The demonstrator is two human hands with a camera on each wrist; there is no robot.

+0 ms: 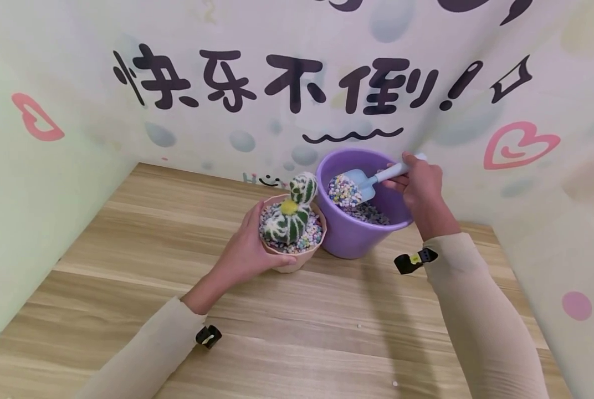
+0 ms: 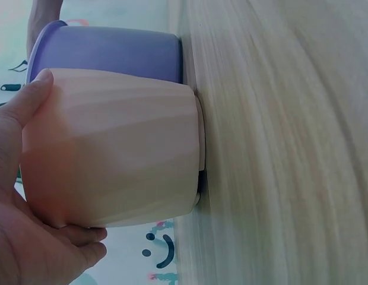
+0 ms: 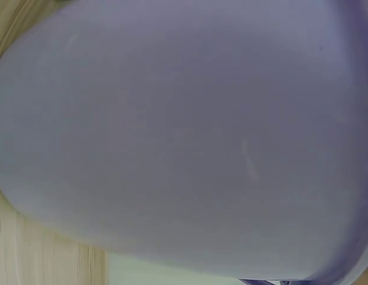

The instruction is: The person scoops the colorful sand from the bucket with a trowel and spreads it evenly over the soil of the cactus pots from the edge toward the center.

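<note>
A pink pot [image 1: 293, 259] stands on the wooden table [image 1: 142, 233], holding a green-and-white cactus [image 1: 292, 213] bedded in coloured pebbles. My left hand [image 1: 249, 246] grips the pot's side; in the left wrist view the thumb and fingers of that hand [image 2: 21, 196] wrap the pot [image 2: 113, 154]. Just right of it a purple bucket [image 1: 349, 235] holds more pebbles. My right hand [image 1: 419, 185] holds a light-blue scoop [image 1: 359, 185] over the bucket, its blade heaped with pebbles. The bucket's wall [image 3: 184, 130] fills the right wrist view.
Printed walls close in the table at the back, left and right. A few stray pebbles [image 1: 394, 382] lie on the wood near the front edge. The bucket [image 2: 107, 50] touches the pot.
</note>
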